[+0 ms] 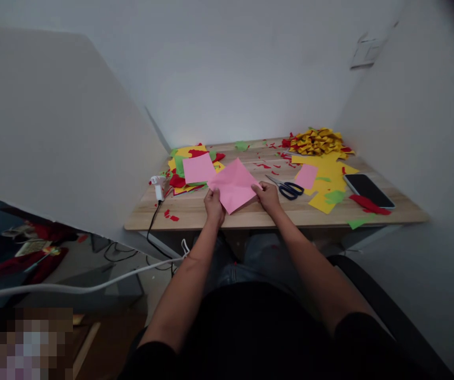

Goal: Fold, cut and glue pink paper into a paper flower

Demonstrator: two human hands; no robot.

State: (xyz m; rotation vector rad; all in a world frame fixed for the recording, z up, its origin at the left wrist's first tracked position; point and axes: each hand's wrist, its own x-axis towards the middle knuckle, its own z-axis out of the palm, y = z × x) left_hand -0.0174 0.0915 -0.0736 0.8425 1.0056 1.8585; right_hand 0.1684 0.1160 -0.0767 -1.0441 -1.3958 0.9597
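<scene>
A square sheet of pink paper (235, 186), turned corner-up with faint creases across it, is held over the front part of the desk. My left hand (214, 207) pinches its lower left edge, thumb on top. On the opposite side my right hand (267, 195) grips the right corner between thumb and fingers. Dark-handled scissors (289, 189) lie just right of my right hand, blades pointing to the upper left. Behind and left of the held sheet, another pink sheet (198, 168) rests on a pile of yellow, red and green paper.
A white glue gun (158, 188) stands at the desk's left edge, its black cord hanging down. On the right are yellow paper (325, 171), a phone (369, 191) and a heap of folded yellow pieces (317, 141). A white cable (132, 273) crosses near my left forearm.
</scene>
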